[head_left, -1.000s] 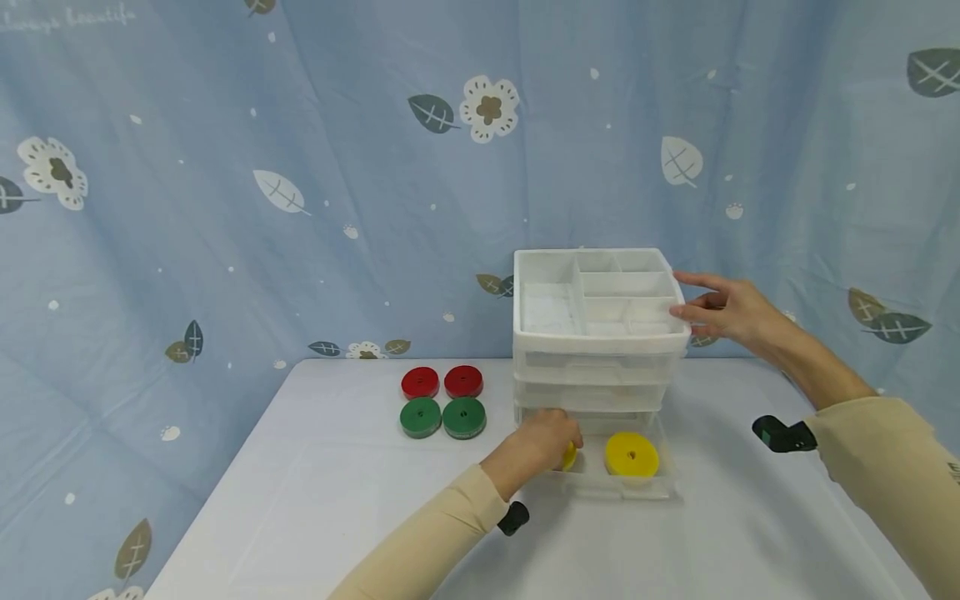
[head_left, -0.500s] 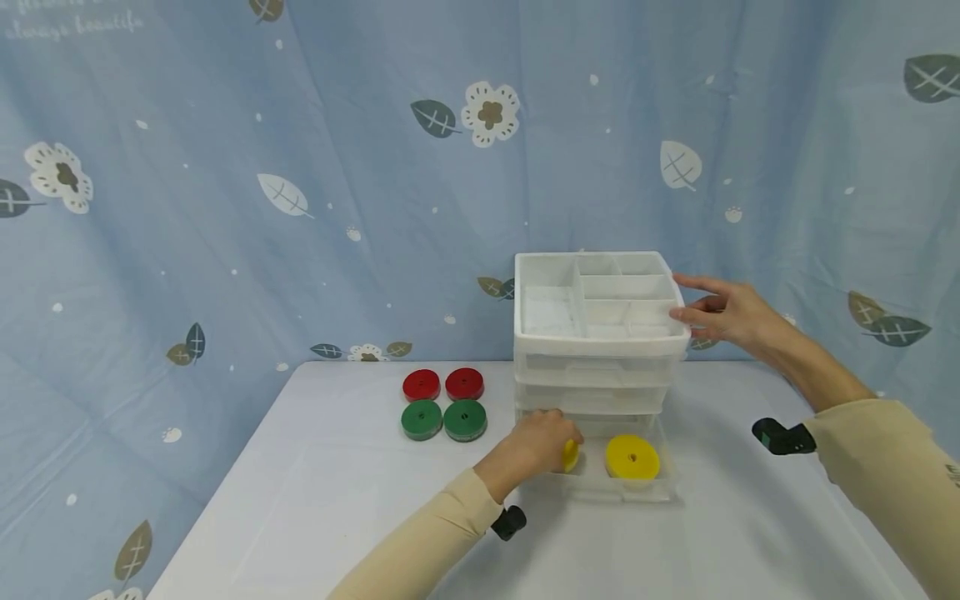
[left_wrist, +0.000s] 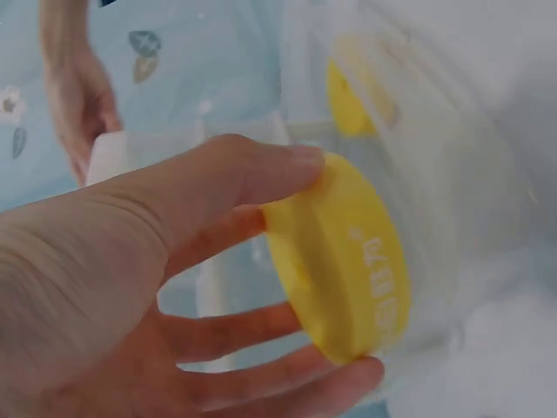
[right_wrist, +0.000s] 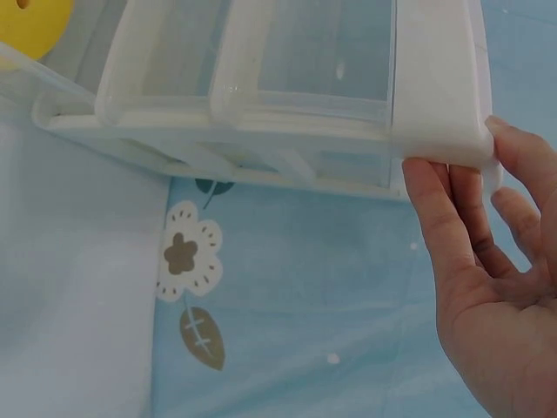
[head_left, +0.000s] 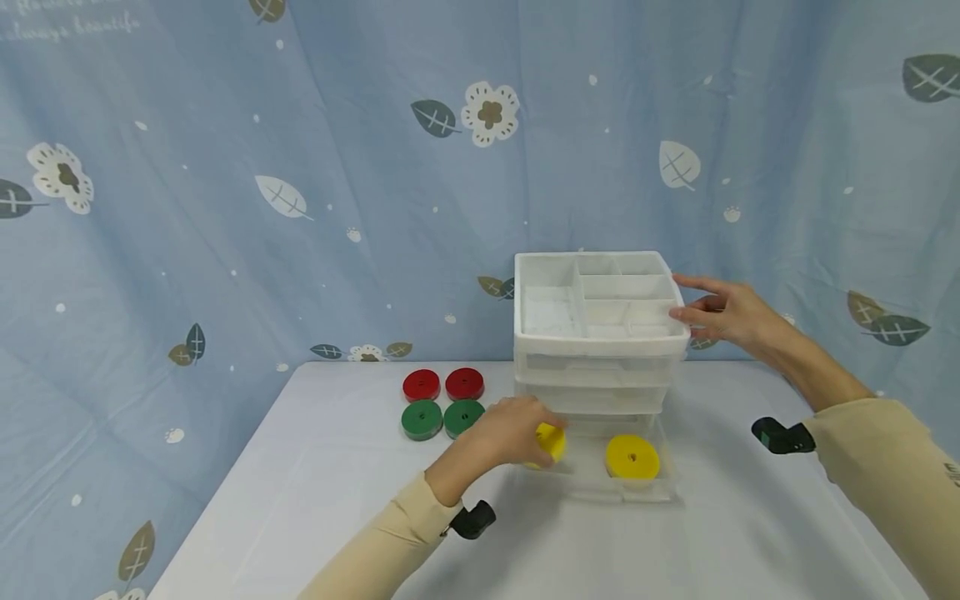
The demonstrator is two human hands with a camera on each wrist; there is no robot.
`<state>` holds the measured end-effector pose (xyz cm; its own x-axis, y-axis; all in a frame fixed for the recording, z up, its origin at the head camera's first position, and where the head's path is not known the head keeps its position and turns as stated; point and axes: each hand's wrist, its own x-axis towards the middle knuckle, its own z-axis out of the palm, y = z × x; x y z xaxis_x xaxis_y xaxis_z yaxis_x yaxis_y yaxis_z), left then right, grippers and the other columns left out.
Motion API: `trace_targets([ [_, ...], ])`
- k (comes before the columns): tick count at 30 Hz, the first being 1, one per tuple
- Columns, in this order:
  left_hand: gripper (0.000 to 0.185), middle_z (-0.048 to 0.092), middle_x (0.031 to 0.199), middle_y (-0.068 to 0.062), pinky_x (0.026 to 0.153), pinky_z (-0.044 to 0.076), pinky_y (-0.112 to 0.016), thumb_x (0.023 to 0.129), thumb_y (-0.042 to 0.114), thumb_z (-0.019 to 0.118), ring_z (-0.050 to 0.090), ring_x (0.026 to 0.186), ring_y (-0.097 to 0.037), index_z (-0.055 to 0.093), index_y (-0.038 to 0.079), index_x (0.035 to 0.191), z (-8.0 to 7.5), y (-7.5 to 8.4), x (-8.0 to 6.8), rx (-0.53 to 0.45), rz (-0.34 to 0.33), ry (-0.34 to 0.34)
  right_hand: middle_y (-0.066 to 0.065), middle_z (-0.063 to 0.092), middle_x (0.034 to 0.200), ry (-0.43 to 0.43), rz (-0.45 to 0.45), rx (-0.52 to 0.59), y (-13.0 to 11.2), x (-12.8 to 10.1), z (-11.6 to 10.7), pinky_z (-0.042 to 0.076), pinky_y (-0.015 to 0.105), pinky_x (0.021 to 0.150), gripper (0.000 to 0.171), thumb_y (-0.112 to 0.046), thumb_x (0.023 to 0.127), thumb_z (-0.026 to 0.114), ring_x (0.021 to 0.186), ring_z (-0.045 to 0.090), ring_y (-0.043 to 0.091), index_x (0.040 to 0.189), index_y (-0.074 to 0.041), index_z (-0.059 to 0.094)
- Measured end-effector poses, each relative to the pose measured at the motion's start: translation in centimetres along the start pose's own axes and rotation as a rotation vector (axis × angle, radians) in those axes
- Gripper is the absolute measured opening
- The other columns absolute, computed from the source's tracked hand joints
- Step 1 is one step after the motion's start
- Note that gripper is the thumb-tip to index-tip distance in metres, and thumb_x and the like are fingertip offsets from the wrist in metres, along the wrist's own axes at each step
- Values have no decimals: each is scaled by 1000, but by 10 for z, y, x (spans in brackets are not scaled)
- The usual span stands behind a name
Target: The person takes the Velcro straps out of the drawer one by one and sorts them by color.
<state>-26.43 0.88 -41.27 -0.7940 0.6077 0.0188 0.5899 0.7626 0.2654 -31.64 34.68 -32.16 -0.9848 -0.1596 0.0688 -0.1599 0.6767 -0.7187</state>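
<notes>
My left hand (head_left: 506,429) holds a yellow disc-shaped roll (head_left: 551,442) between thumb and fingers, above the left part of a pulled-out clear drawer (head_left: 588,483). White lettering shows along the edge of this held roll (left_wrist: 352,261) in the left wrist view. A second yellow roll (head_left: 632,456) with a small centre hole lies in the drawer's right part. This bottom drawer belongs to a white drawer unit (head_left: 603,344) with a divided tray on top. My right hand (head_left: 735,312) grips the right side of the unit's top (right_wrist: 444,87) with thumb and fingertips.
Left of the unit, two red rolls (head_left: 422,385) lie behind two green rolls (head_left: 422,420) on the white table (head_left: 337,500). The upper drawers (head_left: 592,371) are pushed in. A blue patterned curtain (head_left: 337,167) hangs directly behind the table.
My left hand has lifted the yellow roll and moved it leftward from its place in the open drawer. My right hand stays on the unit.
</notes>
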Motion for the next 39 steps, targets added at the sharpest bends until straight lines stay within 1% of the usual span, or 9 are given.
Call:
trace_targets([
  [3,46,67,118,5,82,50,-29,76,28,84,54,99,-13,71,27,121,-7,-12,-12,3,-33,21,27,57,128,2,0,-3,1,0,0,59,28,76,83,-47,92,64,89,68,10,157,-19,22],
  [8,45,68,110,2,78,50,-30,75,26,83,53,97,-15,72,26,119,-9,-40,-31,26,-140,24,26,57,128,3,3,-7,3,0,-1,60,29,77,83,-47,92,64,89,66,8,157,-20,22],
  [15,42,69,111,-5,82,50,-42,74,21,84,53,98,-21,74,20,115,8,-83,-61,15,-237,15,26,56,128,5,13,-4,6,1,0,60,31,80,84,-48,91,65,90,66,9,157,-20,22],
  [18,41,67,105,-7,79,51,-42,73,19,84,51,93,-22,75,17,113,16,-97,-70,3,-265,30,25,56,128,12,17,-7,5,1,0,60,32,80,84,-49,91,65,91,66,10,157,-20,22],
  [21,39,62,102,-9,72,51,-40,73,16,83,49,87,-22,76,16,112,22,-108,-76,11,-293,44,24,56,128,17,19,-10,5,1,-1,60,33,81,84,-49,90,65,91,67,11,157,-21,23],
  [24,40,58,101,-11,66,49,-37,72,13,82,48,82,-23,76,16,112,27,-116,-80,21,-317,51,25,56,128,15,16,-11,4,1,0,60,33,81,84,-49,90,65,91,66,9,157,-21,24],
  [28,41,54,100,-12,64,47,-34,72,12,82,46,77,-23,76,17,112,31,-123,-83,24,-351,62,25,57,128,14,19,-13,3,2,1,60,33,81,84,-49,90,65,91,66,9,157,-21,23],
  [32,41,52,100,-12,66,49,-35,73,13,83,47,78,-23,75,18,113,31,-126,-84,17,-374,64,25,56,128,12,20,-14,2,3,1,60,33,81,84,-49,90,65,91,67,11,157,-21,22],
  [39,43,54,108,-14,73,54,-42,70,6,84,51,84,-26,76,18,111,26,-127,-86,25,-409,42,24,59,125,19,7,-17,2,3,0,60,28,76,84,-49,90,66,89,67,9,157,-20,24],
])
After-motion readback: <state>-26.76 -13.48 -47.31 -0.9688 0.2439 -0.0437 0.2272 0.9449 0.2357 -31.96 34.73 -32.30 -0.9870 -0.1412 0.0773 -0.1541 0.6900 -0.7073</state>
